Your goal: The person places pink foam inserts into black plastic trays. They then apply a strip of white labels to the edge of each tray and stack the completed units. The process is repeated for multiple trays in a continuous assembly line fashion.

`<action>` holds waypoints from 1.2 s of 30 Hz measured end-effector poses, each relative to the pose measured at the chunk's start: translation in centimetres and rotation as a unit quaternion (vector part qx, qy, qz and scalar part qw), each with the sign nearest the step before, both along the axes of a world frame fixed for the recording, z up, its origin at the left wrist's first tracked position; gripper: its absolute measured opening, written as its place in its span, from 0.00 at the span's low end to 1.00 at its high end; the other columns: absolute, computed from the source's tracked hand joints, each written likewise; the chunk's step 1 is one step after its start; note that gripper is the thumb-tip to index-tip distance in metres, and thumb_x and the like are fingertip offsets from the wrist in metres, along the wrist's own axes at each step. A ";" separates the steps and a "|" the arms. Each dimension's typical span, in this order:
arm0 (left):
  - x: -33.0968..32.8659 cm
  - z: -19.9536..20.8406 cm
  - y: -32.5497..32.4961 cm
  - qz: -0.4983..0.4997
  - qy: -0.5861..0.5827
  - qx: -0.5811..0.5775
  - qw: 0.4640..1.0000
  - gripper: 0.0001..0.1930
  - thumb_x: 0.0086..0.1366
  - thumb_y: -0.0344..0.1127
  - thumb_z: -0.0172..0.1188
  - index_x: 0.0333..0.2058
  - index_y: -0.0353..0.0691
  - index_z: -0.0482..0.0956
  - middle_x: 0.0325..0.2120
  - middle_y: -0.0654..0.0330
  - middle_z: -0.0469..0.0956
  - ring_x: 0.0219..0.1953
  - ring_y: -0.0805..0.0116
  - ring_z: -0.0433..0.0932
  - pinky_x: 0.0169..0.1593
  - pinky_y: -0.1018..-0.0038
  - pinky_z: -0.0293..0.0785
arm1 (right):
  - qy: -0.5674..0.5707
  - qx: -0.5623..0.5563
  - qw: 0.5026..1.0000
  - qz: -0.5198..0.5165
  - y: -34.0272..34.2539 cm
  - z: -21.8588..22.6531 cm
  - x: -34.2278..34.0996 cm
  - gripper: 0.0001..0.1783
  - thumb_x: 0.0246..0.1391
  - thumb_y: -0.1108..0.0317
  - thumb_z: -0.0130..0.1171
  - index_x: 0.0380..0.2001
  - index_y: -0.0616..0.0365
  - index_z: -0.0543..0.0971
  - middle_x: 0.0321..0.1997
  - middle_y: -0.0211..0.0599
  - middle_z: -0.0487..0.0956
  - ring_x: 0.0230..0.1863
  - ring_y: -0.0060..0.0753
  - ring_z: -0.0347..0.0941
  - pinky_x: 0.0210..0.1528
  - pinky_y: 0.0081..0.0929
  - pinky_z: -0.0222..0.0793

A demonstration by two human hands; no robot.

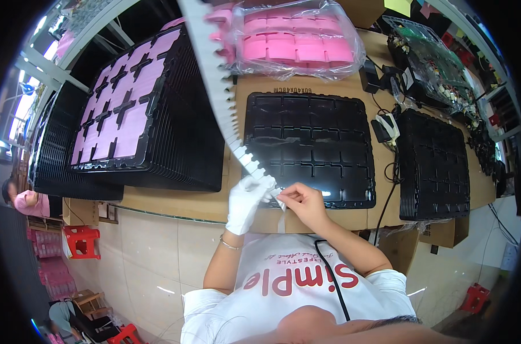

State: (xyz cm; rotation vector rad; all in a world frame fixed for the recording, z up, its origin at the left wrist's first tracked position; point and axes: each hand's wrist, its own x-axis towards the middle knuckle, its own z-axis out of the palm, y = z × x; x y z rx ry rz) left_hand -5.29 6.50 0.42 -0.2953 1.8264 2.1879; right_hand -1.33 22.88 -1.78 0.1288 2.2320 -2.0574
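Observation:
A long white strip [217,97] with a row of notches along one edge runs from the top of the view down to my hands. My left hand [246,200], in a white glove, is closed around its lower part. My bare right hand [304,203] pinches the near end of the strip between thumb and fingertips. A narrow pale piece hangs below that pinch; I cannot make out what it is. Just beyond my hands a black plastic tray [312,155] with cross-shaped ridges lies on the cardboard-covered table [237,198].
At left stands a tall stack of black trays [186,132], pink sheets in the top one. Pink pieces in a clear plastic bag [297,46] lie at the back. More black trays [435,166], a cable [385,209] and electronic boards [429,63] occupy the right side.

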 end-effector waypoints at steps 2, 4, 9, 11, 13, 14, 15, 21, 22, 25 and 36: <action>-0.3 -0.2 0.0 0.017 -0.011 0.013 1.000 0.08 0.62 0.32 0.65 0.37 0.35 0.80 0.28 0.62 0.81 0.24 0.81 0.75 0.29 0.84 0.70 | 0.269 0.163 0.949 -0.012 0.4 0.0 -0.7 0.06 0.48 0.73 0.68 0.29 0.62 0.80 0.30 0.33 0.81 0.29 0.26 0.75 0.32 0.21 0.71; -0.6 -0.6 -0.1 0.047 -0.018 0.012 0.999 0.09 0.62 0.33 0.65 0.38 0.35 0.80 0.28 0.62 0.81 0.25 0.80 0.76 0.29 0.84 0.71 | 0.419 0.231 0.878 0.008 0.5 0.4 -1.7 0.06 0.45 0.75 0.68 0.27 0.62 0.80 0.30 0.35 0.80 0.30 0.32 0.75 0.33 0.24 0.71; -2.4 -2.0 -1.4 0.098 -0.011 -0.020 0.995 0.09 0.63 0.34 0.65 0.39 0.35 0.80 0.29 0.62 0.81 0.25 0.80 0.77 0.29 0.84 0.71 | 0.313 0.135 0.938 0.056 1.3 1.4 -8.9 0.04 0.47 0.74 0.67 0.26 0.60 0.80 0.32 0.36 0.80 0.35 0.31 0.75 0.40 0.27 0.71; -2.6 -1.9 -1.5 0.090 -0.010 -0.022 0.996 0.10 0.63 0.34 0.65 0.39 0.35 0.80 0.30 0.62 0.81 0.25 0.80 0.77 0.29 0.84 0.71 | 0.161 0.038 0.986 0.017 2.2 -0.9 -15.7 0.02 0.52 0.73 0.64 0.29 0.60 0.81 0.32 0.33 0.80 0.35 0.25 0.76 0.40 0.23 0.72; -2.8 -1.8 -1.1 0.076 -0.014 -0.021 0.997 0.10 0.62 0.34 0.65 0.39 0.36 0.80 0.30 0.62 0.82 0.25 0.80 0.77 0.29 0.84 0.72 | 0.192 0.183 0.964 0.022 3.7 -3.1 -22.4 0.05 0.52 0.71 0.64 0.31 0.61 0.83 0.33 0.35 0.80 0.35 0.27 0.78 0.41 0.22 0.72; -3.0 -1.9 -1.1 0.065 -0.016 -0.017 0.998 0.10 0.62 0.34 0.66 0.40 0.36 0.80 0.30 0.62 0.82 0.25 0.80 0.77 0.29 0.84 0.72 | 0.223 0.203 0.953 0.028 3.9 -4.1 -24.8 0.06 0.52 0.70 0.65 0.32 0.61 0.83 0.32 0.36 0.81 0.35 0.27 0.78 0.41 0.23 0.73; -3.0 -2.2 -1.3 0.059 -0.018 -0.014 0.998 0.10 0.62 0.34 0.66 0.40 0.36 0.79 0.31 0.62 0.82 0.25 0.80 0.77 0.29 0.84 0.72 | 0.193 0.229 0.952 0.054 3.4 -4.0 -26.6 0.06 0.50 0.69 0.65 0.30 0.60 0.84 0.31 0.38 0.82 0.34 0.29 0.79 0.41 0.26 0.74; -3.0 -2.6 -1.8 0.043 -0.035 -0.011 0.998 0.11 0.62 0.34 0.66 0.40 0.35 0.80 0.31 0.61 0.82 0.25 0.80 0.77 0.29 0.83 0.71 | 0.174 0.385 0.903 0.084 0.7 -3.9 -29.6 0.06 0.45 0.68 0.65 0.25 0.59 0.84 0.27 0.43 0.83 0.31 0.42 0.81 0.38 0.35 0.75; -3.0 -2.6 -1.9 0.040 -0.035 -0.009 0.999 0.11 0.62 0.34 0.66 0.40 0.35 0.80 0.31 0.61 0.82 0.25 0.80 0.77 0.29 0.83 0.71 | 0.188 0.420 0.883 0.089 0.6 -4.0 -29.8 0.06 0.44 0.68 0.65 0.25 0.59 0.84 0.27 0.43 0.83 0.31 0.43 0.81 0.38 0.37 0.75; -3.0 -2.5 -2.1 0.019 -0.043 -0.016 0.999 0.13 0.62 0.34 0.66 0.43 0.34 0.80 0.33 0.61 0.83 0.27 0.80 0.78 0.31 0.84 0.73 | 0.192 0.439 0.869 0.126 0.9 -3.5 -30.4 0.06 0.42 0.67 0.66 0.23 0.58 0.83 0.26 0.45 0.82 0.32 0.47 0.80 0.38 0.40 0.75; -3.3 -2.4 -2.3 0.004 -0.058 -0.031 0.998 0.13 0.61 0.34 0.66 0.41 0.32 0.80 0.32 0.60 0.82 0.28 0.79 0.79 0.31 0.83 0.74 | 0.181 0.444 0.867 0.135 1.1 -2.9 -30.6 0.07 0.41 0.66 0.66 0.24 0.59 0.84 0.28 0.50 0.82 0.35 0.51 0.80 0.43 0.43 0.74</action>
